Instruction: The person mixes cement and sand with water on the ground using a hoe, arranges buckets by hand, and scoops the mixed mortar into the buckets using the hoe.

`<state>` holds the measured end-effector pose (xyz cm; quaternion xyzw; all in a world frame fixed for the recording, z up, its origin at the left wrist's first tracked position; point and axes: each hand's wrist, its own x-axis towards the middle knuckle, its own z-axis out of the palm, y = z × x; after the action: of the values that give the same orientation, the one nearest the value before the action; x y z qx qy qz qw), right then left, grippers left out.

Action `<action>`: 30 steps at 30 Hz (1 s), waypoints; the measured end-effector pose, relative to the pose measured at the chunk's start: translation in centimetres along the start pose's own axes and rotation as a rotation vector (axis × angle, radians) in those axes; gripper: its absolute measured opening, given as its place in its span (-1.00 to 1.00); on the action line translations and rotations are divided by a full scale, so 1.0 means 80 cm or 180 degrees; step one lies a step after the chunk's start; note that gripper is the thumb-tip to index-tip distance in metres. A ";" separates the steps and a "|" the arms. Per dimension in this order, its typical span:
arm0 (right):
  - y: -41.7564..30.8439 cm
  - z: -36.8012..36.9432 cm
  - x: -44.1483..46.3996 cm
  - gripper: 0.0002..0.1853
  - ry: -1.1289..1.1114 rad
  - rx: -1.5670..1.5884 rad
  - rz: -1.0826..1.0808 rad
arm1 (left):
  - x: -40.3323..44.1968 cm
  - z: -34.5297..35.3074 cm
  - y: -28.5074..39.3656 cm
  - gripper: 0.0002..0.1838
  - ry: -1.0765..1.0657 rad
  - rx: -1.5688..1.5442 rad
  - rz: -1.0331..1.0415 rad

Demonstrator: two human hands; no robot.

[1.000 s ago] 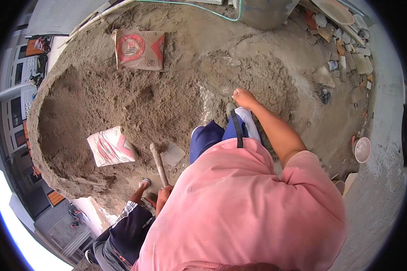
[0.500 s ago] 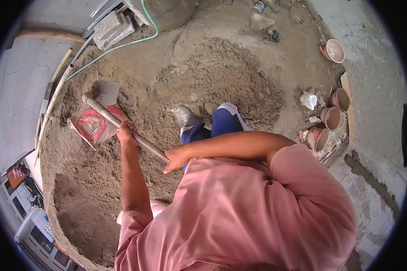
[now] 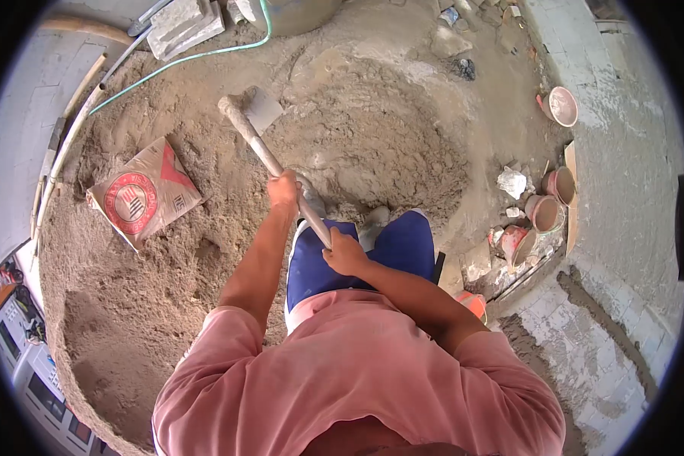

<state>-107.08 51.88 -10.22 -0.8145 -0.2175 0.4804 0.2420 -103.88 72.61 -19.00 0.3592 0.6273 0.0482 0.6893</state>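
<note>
The left hand (image 3: 283, 190) was wrapped around the middle of the long, mud-smeared wooden handle (image 3: 266, 158) of a hoe with a flat grey metal blade (image 3: 263, 109), and the right hand (image 3: 345, 252) was closed around the handle's near end. The blade was over the rough grey-brown sand (image 3: 228, 178), near the printed brown paper sack with red markings (image 3: 146, 194), which lay on the sand to the left.

And there's the green hose (image 3: 205, 52), curving past stacked slabs (image 3: 184, 30) at eleven; buckets (image 3: 543, 214) at three, pale-rimmed bowl (image 3: 563, 107) at two!
</note>
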 end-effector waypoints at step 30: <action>0.346 -0.005 0.214 -0.59 -0.0307 0.0692 0.1142 | 0.248 0.217 -0.323 -0.77 -0.0008 0.1861 -0.0111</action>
<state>-95.76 40.03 -38.36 -0.7853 -0.0272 0.5748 0.2283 -94.08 56.29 -50.58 0.5319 0.6197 -0.1469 0.5581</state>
